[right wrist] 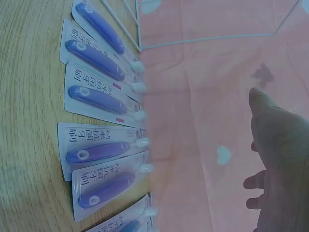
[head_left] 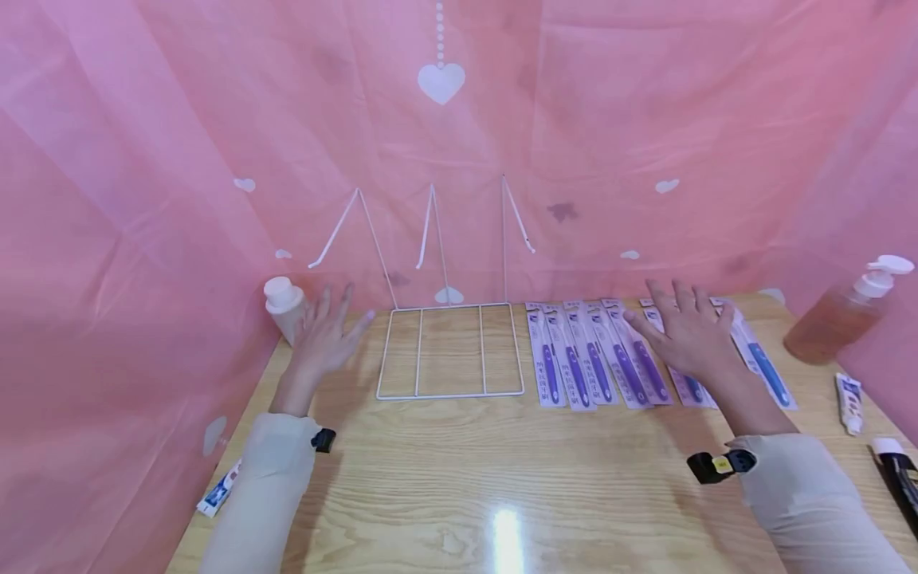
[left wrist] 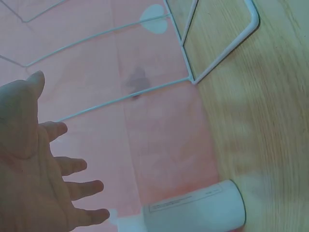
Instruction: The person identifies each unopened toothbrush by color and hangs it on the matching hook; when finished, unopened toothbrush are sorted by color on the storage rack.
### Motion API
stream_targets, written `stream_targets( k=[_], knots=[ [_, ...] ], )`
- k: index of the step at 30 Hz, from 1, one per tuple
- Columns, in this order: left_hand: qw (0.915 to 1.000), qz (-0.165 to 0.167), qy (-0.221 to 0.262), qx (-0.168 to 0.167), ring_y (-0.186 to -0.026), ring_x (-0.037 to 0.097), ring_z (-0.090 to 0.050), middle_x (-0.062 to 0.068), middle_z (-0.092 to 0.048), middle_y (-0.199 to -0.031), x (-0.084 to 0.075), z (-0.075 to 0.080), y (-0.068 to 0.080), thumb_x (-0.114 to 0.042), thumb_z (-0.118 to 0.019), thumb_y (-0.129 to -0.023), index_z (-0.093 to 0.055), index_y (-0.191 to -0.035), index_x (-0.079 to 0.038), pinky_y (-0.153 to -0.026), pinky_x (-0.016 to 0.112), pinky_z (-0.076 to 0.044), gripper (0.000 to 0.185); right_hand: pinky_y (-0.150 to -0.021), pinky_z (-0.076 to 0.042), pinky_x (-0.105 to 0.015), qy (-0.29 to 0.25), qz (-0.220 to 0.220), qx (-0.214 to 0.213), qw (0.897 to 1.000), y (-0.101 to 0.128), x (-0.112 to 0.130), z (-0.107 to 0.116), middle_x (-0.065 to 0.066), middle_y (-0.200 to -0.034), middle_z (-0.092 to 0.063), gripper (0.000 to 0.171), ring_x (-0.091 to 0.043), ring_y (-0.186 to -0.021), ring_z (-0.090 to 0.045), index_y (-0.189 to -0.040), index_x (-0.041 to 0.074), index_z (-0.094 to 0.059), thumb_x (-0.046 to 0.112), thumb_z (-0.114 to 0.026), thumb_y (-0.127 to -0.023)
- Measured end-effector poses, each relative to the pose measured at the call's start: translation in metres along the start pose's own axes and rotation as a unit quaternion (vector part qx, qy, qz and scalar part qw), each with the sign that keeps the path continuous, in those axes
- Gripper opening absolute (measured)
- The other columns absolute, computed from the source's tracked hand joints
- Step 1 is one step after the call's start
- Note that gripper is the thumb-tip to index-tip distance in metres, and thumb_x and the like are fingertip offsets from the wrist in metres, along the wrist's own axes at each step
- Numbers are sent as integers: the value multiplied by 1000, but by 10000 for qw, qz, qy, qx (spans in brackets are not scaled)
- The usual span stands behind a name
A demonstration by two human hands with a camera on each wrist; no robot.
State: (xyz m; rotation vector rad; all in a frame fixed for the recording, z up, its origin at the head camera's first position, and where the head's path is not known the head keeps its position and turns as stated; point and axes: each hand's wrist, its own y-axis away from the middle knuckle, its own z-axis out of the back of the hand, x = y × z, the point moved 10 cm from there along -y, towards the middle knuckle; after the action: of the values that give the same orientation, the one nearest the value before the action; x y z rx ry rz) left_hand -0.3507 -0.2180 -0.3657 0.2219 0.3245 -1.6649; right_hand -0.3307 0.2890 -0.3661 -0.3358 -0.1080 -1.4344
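My left hand (head_left: pixel 324 339) hovers with its fingers spread, holding nothing, just beside a white bottle (head_left: pixel 284 306) and left of a white wire rack (head_left: pixel 450 395). The rack has a flat base on the table and three upright wires bent over at the top. My right hand (head_left: pixel 694 339), fingers also spread and holding nothing, is above a row of toothbrushes (head_left: pixel 574 355) in clear blister packs. Most of their handles are purple; a blue one (head_left: pixel 769 375) lies at the right end. The hand hides part of the row in the head view.
At the right stand a pump bottle of amber liquid (head_left: pixel 832 327), a small toothpaste tube (head_left: pixel 850 403) and a black tube with a white cap (head_left: pixel 896 470). Another small tube (head_left: pixel 218 490) lies by my left sleeve. A pink curtain (head_left: pixel 602 143) encloses the wooden table (head_left: pixel 430 470).
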Motion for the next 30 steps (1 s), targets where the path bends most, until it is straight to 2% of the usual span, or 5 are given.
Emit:
stream_targets(
  k=[7,17,21,26,30],
  knots=[
    [9972,92,740,39,-144,53,0,29,-2,-161,8,-12,2,-48,-46,-101,-8,-159,-5,-110,70,-17,82,-100,8,-80,-3,96,107,9999,-8,9,-5,-38,-155,-9,83,-61,-139,-3,-160,12,-9,63,-32,-99],
    [9719,910,2155,265,-103,42,-60,32,-60,-110,32,-70,8,-12,-64,-89,-49,-127,19,-91,47,-50,51,-103,-16,-76,-187,656,-14,9977,-30,39,-19,-40,-144,-32,72,-61,-131,-27,-153,5,-29,53,-44,-101],
    [9704,986,2194,196,-88,30,-57,18,-60,-92,30,-85,13,-5,-66,-78,-59,-109,17,-79,37,-50,39,-97,-35,-70,-93,912,-120,9957,-41,54,-31,-37,-133,-48,64,-56,-119,-45,-144,-2,-43,43,-53,-100],
    [9559,1170,2677,309,-63,20,-37,4,-34,-68,27,-100,19,9,-61,-64,-45,-78,11,-56,29,-33,21,-92,-44,-65,17,925,197,9955,-57,71,-52,-34,-125,-56,58,-52,-114,-53,-139,-5,-49,37,-54,-99],
    [9474,1375,2878,257,-78,27,-55,13,-56,-80,28,-103,24,14,-61,-62,-60,-97,15,-71,35,-50,34,-91,-46,-61,124,934,527,9942,-74,83,-69,-31,-123,-59,54,-47,-111,-56,-136,-5,-52,34,-52,-100]
  ],
)
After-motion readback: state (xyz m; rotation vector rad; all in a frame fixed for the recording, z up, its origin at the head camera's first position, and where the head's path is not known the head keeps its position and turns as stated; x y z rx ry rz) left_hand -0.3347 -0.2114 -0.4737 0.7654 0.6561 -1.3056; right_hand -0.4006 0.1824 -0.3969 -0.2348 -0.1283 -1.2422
